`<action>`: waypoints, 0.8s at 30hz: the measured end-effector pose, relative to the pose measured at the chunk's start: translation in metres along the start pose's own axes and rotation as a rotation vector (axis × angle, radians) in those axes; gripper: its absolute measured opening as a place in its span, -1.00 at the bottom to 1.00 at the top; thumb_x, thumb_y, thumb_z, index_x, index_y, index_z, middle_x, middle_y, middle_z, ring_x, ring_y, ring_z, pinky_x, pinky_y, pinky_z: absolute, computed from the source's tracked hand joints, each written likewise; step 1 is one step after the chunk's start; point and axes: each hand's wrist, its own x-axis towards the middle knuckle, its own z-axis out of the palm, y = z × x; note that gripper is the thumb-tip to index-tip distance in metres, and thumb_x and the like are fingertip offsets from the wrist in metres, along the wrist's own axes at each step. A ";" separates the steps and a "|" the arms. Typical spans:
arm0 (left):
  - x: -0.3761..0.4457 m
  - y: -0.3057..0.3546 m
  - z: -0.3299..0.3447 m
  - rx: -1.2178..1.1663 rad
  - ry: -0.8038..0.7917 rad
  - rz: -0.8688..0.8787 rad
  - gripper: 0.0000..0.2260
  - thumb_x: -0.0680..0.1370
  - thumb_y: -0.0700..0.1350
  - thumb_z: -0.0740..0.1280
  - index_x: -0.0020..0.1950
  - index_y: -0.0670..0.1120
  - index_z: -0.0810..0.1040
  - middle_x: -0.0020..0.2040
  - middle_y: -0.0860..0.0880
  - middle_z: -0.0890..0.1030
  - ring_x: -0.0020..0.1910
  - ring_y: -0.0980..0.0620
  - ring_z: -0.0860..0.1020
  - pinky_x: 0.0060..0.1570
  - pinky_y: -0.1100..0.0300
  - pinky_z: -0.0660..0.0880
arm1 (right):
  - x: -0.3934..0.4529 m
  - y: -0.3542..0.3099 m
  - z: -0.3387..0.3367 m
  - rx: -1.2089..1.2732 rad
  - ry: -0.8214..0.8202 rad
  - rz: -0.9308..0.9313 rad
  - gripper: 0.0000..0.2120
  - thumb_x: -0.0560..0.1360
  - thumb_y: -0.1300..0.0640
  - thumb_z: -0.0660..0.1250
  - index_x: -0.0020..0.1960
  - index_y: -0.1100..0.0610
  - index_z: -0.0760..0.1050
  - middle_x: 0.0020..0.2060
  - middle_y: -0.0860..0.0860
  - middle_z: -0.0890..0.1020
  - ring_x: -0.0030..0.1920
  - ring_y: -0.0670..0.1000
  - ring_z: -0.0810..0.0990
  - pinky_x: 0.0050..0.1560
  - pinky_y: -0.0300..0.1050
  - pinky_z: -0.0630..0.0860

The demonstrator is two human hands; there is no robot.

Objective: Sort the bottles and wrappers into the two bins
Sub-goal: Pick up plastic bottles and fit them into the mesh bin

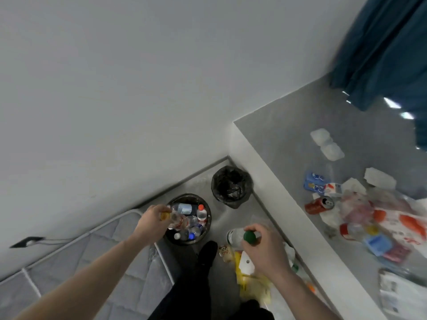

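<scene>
My left hand point(151, 224) grips a clear bottle with a yellow cap point(176, 219) over the near bin point(206, 229), which holds several clear bottles. My right hand point(262, 247) holds a clear bottle with a green cap point(235, 236) above the floor, to the right of that bin. The far bin point(232, 184), lined with a black bag, stands in the corner and looks empty inside. Wrappers and bags point(379, 218) lie heaped on the grey ledge at the right, with a red can point(318, 204) beside them.
A grey quilted mattress point(92, 262) lies at the lower left. My dark-clad legs point(203, 273) stand between the mattress and a pile of yellow and white litter point(247, 271) on the floor. A blue curtain point(388, 49) hangs at the top right.
</scene>
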 end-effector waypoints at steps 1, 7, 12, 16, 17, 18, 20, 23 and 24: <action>0.021 -0.003 0.006 0.000 -0.017 -0.005 -0.79 0.50 -0.10 0.41 0.13 -0.01 0.65 0.06 -0.04 0.56 0.07 -0.08 0.58 0.06 0.15 0.45 | 0.015 0.002 0.012 0.029 -0.006 0.016 -0.81 0.45 0.02 0.47 -0.02 -0.20 0.52 -0.04 -0.23 0.54 -0.09 -0.19 0.62 -0.05 -0.09 0.63; 0.137 -0.036 0.063 -0.036 -0.048 -0.029 -0.83 0.53 -0.08 0.40 0.11 -0.01 0.64 -0.01 -0.02 0.62 -0.02 -0.03 0.58 -0.03 0.17 0.45 | 0.108 0.030 0.091 0.061 -0.004 -0.027 -0.80 0.48 0.04 0.48 0.03 -0.18 0.53 -0.03 -0.23 0.54 -0.07 -0.22 0.59 -0.06 -0.26 0.57; 0.202 -0.089 0.125 -0.110 -0.068 -0.037 -0.90 0.54 -0.09 0.37 0.00 0.09 0.61 -0.13 0.01 0.67 -0.11 -0.06 0.66 -0.01 0.05 0.61 | 0.170 0.074 0.153 0.155 0.048 -0.083 -0.80 0.45 0.04 0.50 0.00 -0.17 0.55 -0.04 -0.24 0.57 -0.08 -0.22 0.60 -0.08 -0.26 0.58; 0.235 -0.128 0.161 -0.203 0.002 -0.061 -0.95 0.53 -0.06 0.38 -0.03 0.08 0.61 -0.13 -0.05 0.69 -0.18 -0.07 0.69 -0.07 -0.08 0.67 | 0.199 0.107 0.193 0.184 0.103 -0.152 -0.80 0.40 -0.04 0.50 -0.04 -0.21 0.55 -0.05 -0.25 0.59 -0.09 -0.20 0.61 -0.10 -0.18 0.59; 0.240 -0.135 0.166 -0.229 0.035 -0.056 -0.96 0.54 -0.08 0.37 -0.04 0.06 0.60 -0.14 -0.08 0.68 -0.20 -0.08 0.69 -0.11 -0.08 0.67 | 0.203 0.114 0.203 0.180 0.116 -0.167 -0.80 0.39 -0.06 0.49 -0.03 -0.22 0.54 -0.04 -0.25 0.59 -0.08 -0.19 0.62 -0.09 -0.16 0.60; 0.245 -0.139 0.170 -0.235 0.065 -0.031 -0.96 0.54 -0.09 0.37 -0.06 0.05 0.59 -0.15 -0.09 0.67 -0.23 -0.08 0.68 -0.15 -0.05 0.67 | 0.207 0.120 0.211 0.172 0.137 -0.183 -0.79 0.37 -0.07 0.48 -0.03 -0.22 0.55 -0.04 -0.25 0.60 -0.08 -0.19 0.62 -0.08 -0.15 0.60; 0.252 -0.152 0.176 -0.172 0.093 0.059 -0.99 0.52 -0.06 0.38 -0.09 0.06 0.58 -0.17 -0.06 0.66 -0.24 -0.05 0.66 -0.20 0.02 0.64 | 0.212 0.127 0.226 0.155 0.184 -0.210 -0.78 0.35 -0.03 0.49 -0.03 -0.20 0.57 -0.05 -0.25 0.62 -0.10 -0.20 0.61 -0.10 -0.22 0.57; 0.258 -0.174 0.180 -0.055 0.102 0.214 -0.93 0.47 0.01 0.38 -0.09 0.06 0.55 -0.16 0.01 0.63 -0.16 -0.03 0.62 -0.06 0.01 0.60 | 0.207 0.128 0.249 0.137 0.241 -0.253 -0.76 0.36 0.06 0.52 -0.02 -0.16 0.60 -0.08 -0.23 0.64 -0.17 -0.21 0.62 -0.18 -0.33 0.47; 0.260 -0.181 0.181 -0.019 0.104 0.255 -0.89 0.46 0.04 0.36 -0.07 0.05 0.54 -0.12 0.01 0.62 -0.11 -0.04 0.60 0.00 0.01 0.58 | 0.204 0.127 0.255 0.126 0.260 -0.264 -0.76 0.37 0.06 0.52 -0.01 -0.15 0.61 -0.08 -0.22 0.64 -0.19 -0.22 0.62 -0.19 -0.34 0.46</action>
